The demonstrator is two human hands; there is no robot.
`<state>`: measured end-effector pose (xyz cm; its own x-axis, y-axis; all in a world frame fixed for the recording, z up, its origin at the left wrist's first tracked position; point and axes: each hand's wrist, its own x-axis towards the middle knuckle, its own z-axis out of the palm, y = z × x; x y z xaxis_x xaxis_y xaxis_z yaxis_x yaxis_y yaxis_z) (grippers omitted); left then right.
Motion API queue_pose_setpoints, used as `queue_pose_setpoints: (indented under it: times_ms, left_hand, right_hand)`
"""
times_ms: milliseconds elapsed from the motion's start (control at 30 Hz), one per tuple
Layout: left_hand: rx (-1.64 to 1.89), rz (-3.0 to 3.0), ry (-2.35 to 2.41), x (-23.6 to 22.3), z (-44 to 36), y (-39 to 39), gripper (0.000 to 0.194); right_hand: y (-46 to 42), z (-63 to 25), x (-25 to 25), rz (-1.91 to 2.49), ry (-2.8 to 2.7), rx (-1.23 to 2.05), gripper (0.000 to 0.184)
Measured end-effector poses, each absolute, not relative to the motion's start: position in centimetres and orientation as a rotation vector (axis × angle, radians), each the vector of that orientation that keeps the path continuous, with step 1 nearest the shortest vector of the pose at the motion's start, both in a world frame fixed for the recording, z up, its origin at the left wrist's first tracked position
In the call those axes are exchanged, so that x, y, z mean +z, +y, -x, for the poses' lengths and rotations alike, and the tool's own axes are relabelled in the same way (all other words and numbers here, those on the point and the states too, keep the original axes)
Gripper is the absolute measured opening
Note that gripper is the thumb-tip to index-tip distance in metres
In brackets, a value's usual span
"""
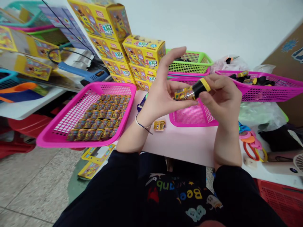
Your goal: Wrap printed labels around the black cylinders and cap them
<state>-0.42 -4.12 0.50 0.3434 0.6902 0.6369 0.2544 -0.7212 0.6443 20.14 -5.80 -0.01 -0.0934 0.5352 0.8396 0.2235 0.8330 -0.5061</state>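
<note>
My right hand (pixel 222 97) grips the black cap end of a small clear tube (pixel 186 93), which has a yellow printed label and a yellow band by the cap. My left hand (pixel 163 90) is curved open, one finger running under the labelled end and another raised well above it. Below my hands sits a pink plastic mesh basket (pixel 191 116). To the left, another pink basket (pixel 71 105) holds rows of small yellow-labelled packets (pixel 99 116). A loose packet (pixel 159 125) lies on the pink tabletop (pixel 182 142) near my left wrist.
Stacked yellow printed boxes (pixel 144 52) and a green mesh basket (pixel 189 64) stand behind my hands. A pink basket (pixel 279 90) at the right holds black-capped tubes. Orange-handled scissors (pixel 252 151) lie at the right, and a blue power tool (pixel 80 71) rests at the back left.
</note>
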Motion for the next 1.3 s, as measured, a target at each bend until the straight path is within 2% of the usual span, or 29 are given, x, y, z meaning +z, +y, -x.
queue_pose_setpoints:
  times_ms: [67,200,300,567,733,867,1033,1167,1233,1300]
  left_hand:
    - [1.394,-2.209,0.81,0.2,0.4,-3.9,0.098]
    - [1.515,-2.318,0.601,-0.5,0.2,-3.1,0.075]
    - [1.496,-2.411,0.532,-0.7,0.1,-2.8,0.065]
    - [1.328,-2.541,0.613,-0.2,0.9,-2.8,0.076]
    - [1.313,-2.516,0.661,0.4,0.9,-3.5,0.064]
    - [1.374,-2.551,0.811,0.0,0.3,-3.8,0.065]
    - [1.573,-2.445,0.747,-0.1,0.1,-3.9,0.074]
    - [1.801,-2.251,0.703,0.2,0.0,-3.9,0.073]
    - [1.89,-2.194,0.699,0.1,-0.2,-3.6,0.068]
    - [1.936,-2.139,0.635,-0.2,-0.6,-3.1,0.071]
  right_hand:
    - [-6.0,-20.2,0.1,0.56,-1.694,0.32,0.004]
    - [-6.1,-20.4,-0.2,0.656,-1.662,0.436,0.033]
    - [-5.8,-20.6,-0.6,0.66,-1.646,0.516,0.033]
    - [-4.4,-21.3,-1.4,0.682,-1.583,0.627,0.032]
    - [-4.5,-20.6,-1.1,0.679,-1.555,0.66,0.034]
    - [-4.9,-19.6,-1.2,0.777,-1.504,0.396,0.035]
    - [-4.3,-19.9,-2.0,0.733,-1.526,-0.079,0.055]
    - [-3.4,-19.9,-2.9,0.593,-1.838,-0.499,0.054]
    - [-2.9,-19.6,-3.6,0.652,-1.982,-0.533,0.065]
    - [-2.7,-19.2,-4.2,0.733,-1.974,-0.514,0.068]
